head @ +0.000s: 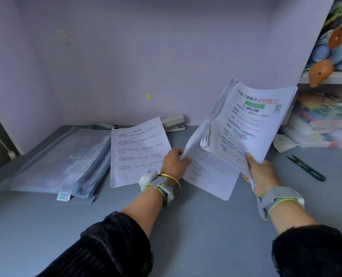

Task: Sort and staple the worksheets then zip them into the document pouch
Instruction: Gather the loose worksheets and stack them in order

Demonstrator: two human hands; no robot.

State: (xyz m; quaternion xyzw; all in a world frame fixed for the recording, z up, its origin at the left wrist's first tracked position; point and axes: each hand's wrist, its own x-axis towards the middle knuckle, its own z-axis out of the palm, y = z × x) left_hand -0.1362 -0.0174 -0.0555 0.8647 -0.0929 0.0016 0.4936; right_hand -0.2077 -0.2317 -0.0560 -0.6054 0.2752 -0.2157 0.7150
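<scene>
My right hand (261,172) grips the bottom edge of a thick stack of worksheets (248,120), held upright above the desk with a colourful printed page facing me. With my left hand (175,161) I pinch the corner of a single handwritten sheet (208,172) that hangs off the front of that stack down to the desk. One separate worksheet (138,150) lies flat on the desk to the left of my hands. The blue-grey mesh document pouch (60,158) lies further left. A white stapler (174,122) sits against the back wall behind the flat sheet.
Small green thread snips (306,167) lie on the grey desk (196,226) at the right. Behind them are stacked books and pens (314,120) under a shelf with plush toys (333,47). The lilac wall closes off the back.
</scene>
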